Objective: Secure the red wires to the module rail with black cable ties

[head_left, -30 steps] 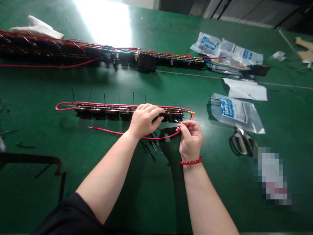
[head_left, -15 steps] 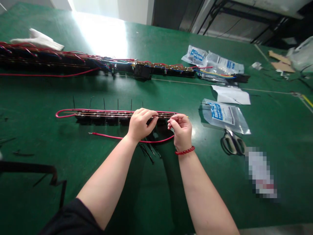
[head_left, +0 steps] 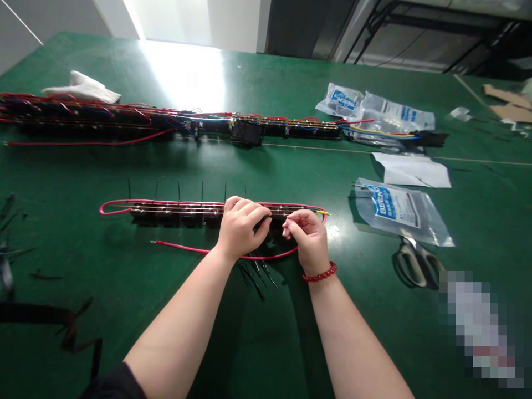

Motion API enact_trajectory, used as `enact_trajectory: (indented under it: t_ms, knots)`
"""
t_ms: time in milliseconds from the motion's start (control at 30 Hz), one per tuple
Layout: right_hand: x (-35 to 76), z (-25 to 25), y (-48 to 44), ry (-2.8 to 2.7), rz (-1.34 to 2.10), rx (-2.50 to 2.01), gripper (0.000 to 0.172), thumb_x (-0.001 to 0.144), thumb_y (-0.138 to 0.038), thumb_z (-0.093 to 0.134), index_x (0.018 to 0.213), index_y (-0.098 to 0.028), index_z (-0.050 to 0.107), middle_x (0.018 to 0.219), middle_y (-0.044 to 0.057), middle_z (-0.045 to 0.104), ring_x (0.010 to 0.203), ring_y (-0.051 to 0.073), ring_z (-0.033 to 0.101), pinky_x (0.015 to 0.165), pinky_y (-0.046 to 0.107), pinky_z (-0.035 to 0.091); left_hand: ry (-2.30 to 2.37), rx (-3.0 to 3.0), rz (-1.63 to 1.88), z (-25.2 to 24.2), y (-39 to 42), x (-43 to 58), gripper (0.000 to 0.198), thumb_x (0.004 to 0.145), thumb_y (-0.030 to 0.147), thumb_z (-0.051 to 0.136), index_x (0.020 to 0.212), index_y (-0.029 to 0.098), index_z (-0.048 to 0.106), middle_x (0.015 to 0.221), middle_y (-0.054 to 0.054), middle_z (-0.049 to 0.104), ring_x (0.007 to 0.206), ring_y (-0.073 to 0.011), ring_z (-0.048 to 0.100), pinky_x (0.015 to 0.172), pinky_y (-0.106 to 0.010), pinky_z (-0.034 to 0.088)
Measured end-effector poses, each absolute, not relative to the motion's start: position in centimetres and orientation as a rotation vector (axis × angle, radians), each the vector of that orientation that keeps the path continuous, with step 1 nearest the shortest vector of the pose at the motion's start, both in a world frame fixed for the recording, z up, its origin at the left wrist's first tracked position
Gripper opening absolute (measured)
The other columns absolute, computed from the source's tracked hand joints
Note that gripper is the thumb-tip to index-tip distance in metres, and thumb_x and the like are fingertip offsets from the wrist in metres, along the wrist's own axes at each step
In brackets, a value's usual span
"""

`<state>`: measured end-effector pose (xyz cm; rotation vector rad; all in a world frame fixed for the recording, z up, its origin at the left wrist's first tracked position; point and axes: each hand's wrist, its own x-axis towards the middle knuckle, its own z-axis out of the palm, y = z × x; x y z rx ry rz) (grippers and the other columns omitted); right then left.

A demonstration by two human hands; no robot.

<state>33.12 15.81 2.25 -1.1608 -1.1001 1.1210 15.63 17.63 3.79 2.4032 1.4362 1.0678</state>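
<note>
As two hands [head_left: 240, 228] [head_left: 308, 239] touch connector row [head_left: 174, 216] (six ties [head_left: 202, 191]).

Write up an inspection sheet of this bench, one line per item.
Surface: green work mat, with glare at its far side.
Job's things: row of black relay blocks, black cable-tie tails standing up behind it.
Grips: left hand over the row; right hand at its right end, fingertips pinched, held item too small to tell.
Cables: red wire loops round the row; long wired harness lies beyond.
Clutter: loose black cable ties, scissors, plastic bag, white sheet, white cloth.
Surroundings: cardboard scraps, metal framing.
</note>
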Motion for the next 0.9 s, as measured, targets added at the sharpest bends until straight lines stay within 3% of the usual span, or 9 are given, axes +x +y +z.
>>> enact_trajectory:
  t_ms: [600,900]
  knots:
    - [32.85,2.51,15.74,-1.135,1.181,-1.155,0.016,0.079,-0.031,0.071,0.089,-0.023,0.062,0.076,-0.003,0.065,0.062,0.009,0.059,0.057,0.022,0.051,1.372,2.406,1.121,3.63,17.69,15.65,0.013,0.09,0.024,0.055,0.082,0.023,0.065,0.085,0.001,0.073,0.085,-0.0169,0.063,0.093,-0.039,0.039]
    - [32.68,2.6,15.68,-1.197,1.139,-1.143,0.018,0.076,-0.024,0.074,0.09,-0.023,0.063,0.077,-0.004,0.062,0.066,0.01,0.059,0.063,0.024,0.052,1.376,2.369,1.123,3.76,17.69,15.6,0.013,0.089,0.021,0.053,0.079,0.022,0.061,0.08,0.0,0.07,0.084,-0.0177,0.062,0.09,-0.037,0.041]
